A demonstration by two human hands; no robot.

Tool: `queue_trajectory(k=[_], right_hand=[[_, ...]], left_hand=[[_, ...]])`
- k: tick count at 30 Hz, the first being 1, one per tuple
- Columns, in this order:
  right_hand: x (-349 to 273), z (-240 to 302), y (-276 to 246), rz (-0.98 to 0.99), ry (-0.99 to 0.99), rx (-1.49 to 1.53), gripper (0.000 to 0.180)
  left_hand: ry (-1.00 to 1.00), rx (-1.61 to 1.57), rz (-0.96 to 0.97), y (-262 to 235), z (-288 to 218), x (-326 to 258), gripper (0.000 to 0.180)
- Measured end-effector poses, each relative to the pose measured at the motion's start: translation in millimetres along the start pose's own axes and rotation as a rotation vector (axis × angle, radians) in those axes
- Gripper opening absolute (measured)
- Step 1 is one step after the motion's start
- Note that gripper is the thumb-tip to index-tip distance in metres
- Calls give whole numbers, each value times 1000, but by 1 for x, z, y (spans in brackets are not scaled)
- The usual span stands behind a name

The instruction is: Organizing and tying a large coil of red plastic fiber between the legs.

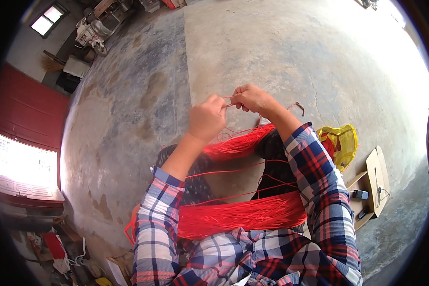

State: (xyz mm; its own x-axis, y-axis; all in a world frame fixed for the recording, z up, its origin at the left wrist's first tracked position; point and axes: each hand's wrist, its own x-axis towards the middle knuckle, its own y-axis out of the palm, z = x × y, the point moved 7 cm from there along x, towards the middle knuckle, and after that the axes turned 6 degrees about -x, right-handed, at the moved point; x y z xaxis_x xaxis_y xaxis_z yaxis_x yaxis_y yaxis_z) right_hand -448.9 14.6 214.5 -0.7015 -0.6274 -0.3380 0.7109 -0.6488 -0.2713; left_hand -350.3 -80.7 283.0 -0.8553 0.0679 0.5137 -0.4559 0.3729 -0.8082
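Centre frame: left hand [206, 117] and right hand [251, 98] meet, fingers pinching thin red cord [229, 105] taut; red cord bundle [238, 214] draped across lap, feeding upward.

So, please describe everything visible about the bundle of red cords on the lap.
The bundle of thin red cords looks like glossy plastic string. It lies across the person's lap in a thick band, with a second bunch higher over the dark trousers. Loose strands rise to the left hand and right hand, which pinch them together.
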Motion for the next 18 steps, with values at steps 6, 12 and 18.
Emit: queue_trajectory(k=[6, 12, 18], right_hand=[[2, -1, 4, 17, -26, -110, 17], [1, 1, 4, 7, -34, -141, 19], [1, 6, -7, -223, -188, -504, 24]], left_hand=[[-244, -521, 47, 9, 18, 1, 6], [-460, -927, 199, 30, 42, -9, 5], [-440, -891, 514, 28, 38, -22, 13]])
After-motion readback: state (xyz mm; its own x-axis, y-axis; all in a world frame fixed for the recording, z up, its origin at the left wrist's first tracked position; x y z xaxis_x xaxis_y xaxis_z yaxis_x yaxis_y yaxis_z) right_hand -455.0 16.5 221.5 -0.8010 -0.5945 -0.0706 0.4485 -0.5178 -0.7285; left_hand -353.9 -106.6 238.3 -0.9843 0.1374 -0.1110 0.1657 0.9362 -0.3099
